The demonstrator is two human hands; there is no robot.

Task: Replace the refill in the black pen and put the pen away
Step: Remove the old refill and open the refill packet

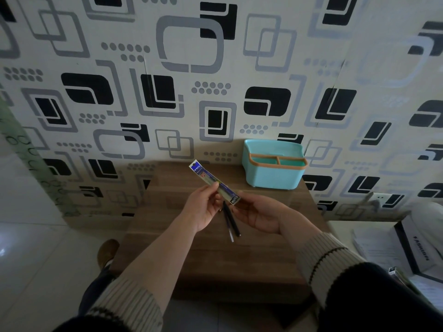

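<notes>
I hold a long clear refill packet (211, 180) with blue printed ends above the wooden table (191, 259). My left hand (203, 209) pinches its middle and my right hand (261, 214) pinches its lower end. Below the packet, on the table between my hands, lie the black pen barrel (232, 221) and a thin refill (228, 230) with a clear tip, side by side. A turquoise pen holder (273, 168) with an orange rim and a divider stands at the table's far right, against the wall.
Patterned black, grey and white wallpaper (167, 92) rises right behind the table. A brown shoe (107, 251) rests on the tiled floor at the left. Papers and a white bag with black trim (412, 250) lie at the right.
</notes>
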